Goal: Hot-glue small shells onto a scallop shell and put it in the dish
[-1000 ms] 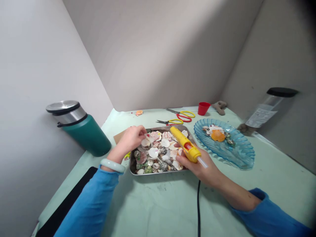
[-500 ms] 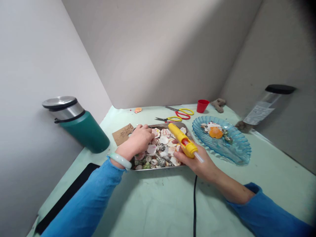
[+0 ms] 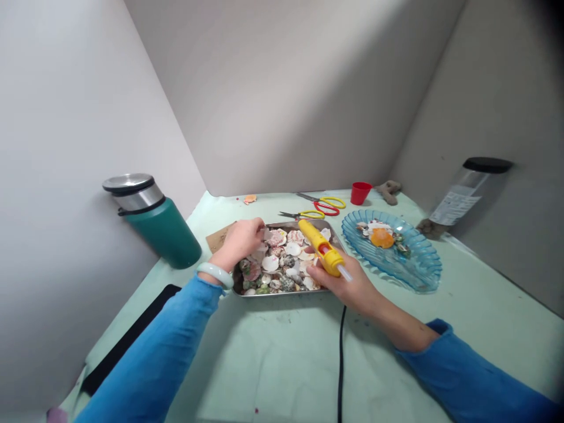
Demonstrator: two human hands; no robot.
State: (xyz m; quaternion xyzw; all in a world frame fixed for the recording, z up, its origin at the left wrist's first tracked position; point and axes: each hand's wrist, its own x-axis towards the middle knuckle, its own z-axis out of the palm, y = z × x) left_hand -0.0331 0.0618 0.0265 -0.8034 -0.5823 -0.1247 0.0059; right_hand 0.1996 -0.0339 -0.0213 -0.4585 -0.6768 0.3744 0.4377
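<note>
My right hand is closed round a yellow hot glue gun, whose clear glue stick pokes out of the back end. The gun hangs over the right side of a metal tray filled with seashells and small snail shells. Over the tray's far left corner, my left hand has its fingers curled together, close to some pale scallop shells. What lies between those fingertips is hidden. Partly behind the left hand is a piece of brown cardboard.
Right of the tray stands a blue shell-shaped glass dish with an orange shell on it. Scissors and a red cup are at the back. A green bottle stands left. The black cord runs toward me.
My left hand has drawn back slightly leftward from over the shells to the tray's far left corner, fingers more gathered. My right hand keeps the glue gun in nearly the same place. The view shifted slightly.
</note>
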